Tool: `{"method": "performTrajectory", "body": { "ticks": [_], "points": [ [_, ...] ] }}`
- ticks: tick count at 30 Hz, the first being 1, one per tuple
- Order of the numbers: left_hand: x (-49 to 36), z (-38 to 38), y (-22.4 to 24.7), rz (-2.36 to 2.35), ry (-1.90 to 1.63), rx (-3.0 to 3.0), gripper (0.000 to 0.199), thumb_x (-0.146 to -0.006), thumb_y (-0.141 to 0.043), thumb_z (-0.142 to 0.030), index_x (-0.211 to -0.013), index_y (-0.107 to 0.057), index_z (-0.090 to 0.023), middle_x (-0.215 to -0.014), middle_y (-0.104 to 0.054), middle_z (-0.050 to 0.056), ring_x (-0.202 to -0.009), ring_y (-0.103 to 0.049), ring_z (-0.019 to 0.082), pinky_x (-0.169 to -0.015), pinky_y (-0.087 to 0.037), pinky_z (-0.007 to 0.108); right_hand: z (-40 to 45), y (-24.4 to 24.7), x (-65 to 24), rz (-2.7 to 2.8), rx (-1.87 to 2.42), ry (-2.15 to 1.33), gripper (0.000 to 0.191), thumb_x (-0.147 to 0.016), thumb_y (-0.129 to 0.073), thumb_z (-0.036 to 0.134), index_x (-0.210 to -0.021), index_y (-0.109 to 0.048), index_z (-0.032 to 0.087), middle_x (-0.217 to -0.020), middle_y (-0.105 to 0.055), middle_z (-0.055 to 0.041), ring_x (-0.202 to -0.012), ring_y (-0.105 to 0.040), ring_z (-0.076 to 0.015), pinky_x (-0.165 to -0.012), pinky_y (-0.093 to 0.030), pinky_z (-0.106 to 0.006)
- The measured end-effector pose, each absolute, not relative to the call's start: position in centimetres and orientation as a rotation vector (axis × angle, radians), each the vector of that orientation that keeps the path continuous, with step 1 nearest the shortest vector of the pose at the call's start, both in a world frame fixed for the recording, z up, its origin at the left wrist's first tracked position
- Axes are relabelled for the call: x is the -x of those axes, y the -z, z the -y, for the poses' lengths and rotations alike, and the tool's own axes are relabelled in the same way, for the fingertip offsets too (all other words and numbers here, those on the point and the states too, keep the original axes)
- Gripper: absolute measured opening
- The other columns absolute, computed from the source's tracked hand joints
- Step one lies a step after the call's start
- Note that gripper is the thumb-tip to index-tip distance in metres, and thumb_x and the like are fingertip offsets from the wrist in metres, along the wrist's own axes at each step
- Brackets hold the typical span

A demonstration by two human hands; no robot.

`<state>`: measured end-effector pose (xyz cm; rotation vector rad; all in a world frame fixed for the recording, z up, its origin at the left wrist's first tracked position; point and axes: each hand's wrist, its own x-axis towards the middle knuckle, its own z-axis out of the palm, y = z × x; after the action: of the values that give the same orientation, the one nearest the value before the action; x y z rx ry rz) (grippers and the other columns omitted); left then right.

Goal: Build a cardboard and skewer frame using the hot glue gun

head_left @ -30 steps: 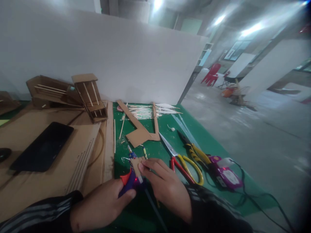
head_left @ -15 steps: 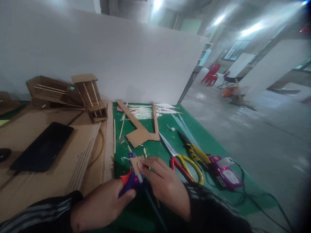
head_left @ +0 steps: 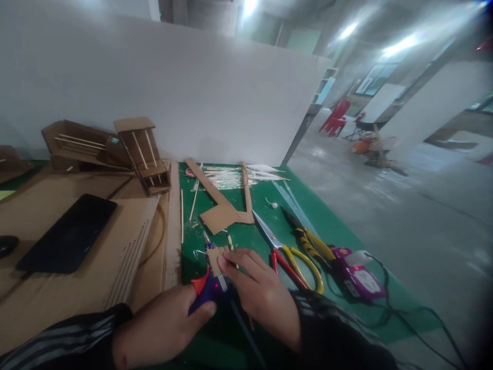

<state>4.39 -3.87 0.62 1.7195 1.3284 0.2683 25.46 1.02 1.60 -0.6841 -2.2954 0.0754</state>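
My left hand (head_left: 171,318) is closed around a blue glue gun (head_left: 210,293) with an orange trigger and a small red light. Its metal nozzle points away from me, and a clear glue stick (head_left: 222,281) shows at its back. Between the thumb and fingers of my right hand (head_left: 258,290) is a small piece of cardboard (head_left: 214,261), held over the gun's body and hiding part of it. Just beyond the gun lies a flat cardboard square (head_left: 219,219), with cardboard strips (head_left: 211,187) behind it.
Right of my hands lie scissors (head_left: 295,262), pliers (head_left: 308,239) and a purple power strip (head_left: 358,275) with cables. A phone (head_left: 69,234), white sticks (head_left: 129,262) and a small cardboard shelf (head_left: 142,154) are at left. A white panel (head_left: 173,87) stands behind.
Almost nothing differs. Both hands keep their holds on the glue gun and the cardboard piece, in nearly the same place.
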Motion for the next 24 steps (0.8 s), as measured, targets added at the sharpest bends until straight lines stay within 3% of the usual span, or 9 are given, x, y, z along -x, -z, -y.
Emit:
{"method": "performTrajectory", "body": {
  "ticks": [6,17,24],
  "points": [
    [-4.3,4.0,-0.4,-1.35,-0.278,-1.728,0.05,-0.098,-0.033,-0.061,-0.089,-0.059,-0.02,-0.072,-0.063,0.001,-0.066,-0.058,0.017,-0.055,-0.038,0.024,-1.1,-1.7,-25.3,2.288,0.706,-0.11,0.03,-0.094,-0.048,0.002,-0.115,-0.068,0.011,-0.108,-0.069,-0.014,-0.103,-0.064,-0.0232,-0.089,-0.061,-0.038],
    [-4.3,3.8,-0.6,-1.339,-0.25,-1.718,0.05,-0.097,-0.034,-0.063,-0.09,-0.059,-0.021,-0.08,-0.064,0.0,-0.069,-0.058,0.017,-0.061,-0.041,0.025,-2.1,-2.4,-25.4,2.129,0.714,-0.144,0.038,-0.093,-0.053,0.0,-0.124,-0.064,0.019,-0.113,-0.07,-0.0104,-0.107,-0.064,-0.0216,-0.091,-0.059,-0.037],
    [-4.2,3.9,-0.6,-1.322,-0.244,-1.697,0.053,-0.097,-0.032,-0.066,-0.087,-0.057,-0.021,-0.077,-0.064,0.0,-0.067,-0.058,0.016,-0.058,-0.04,0.024,-2.3,-3.3,-25.9,1.975,0.767,-0.084,0.034,-0.089,-0.06,-0.002,-0.116,-0.07,0.017,-0.109,-0.071,-0.0092,-0.103,-0.066,-0.019,-0.089,-0.057,-0.032]
  ]
}}
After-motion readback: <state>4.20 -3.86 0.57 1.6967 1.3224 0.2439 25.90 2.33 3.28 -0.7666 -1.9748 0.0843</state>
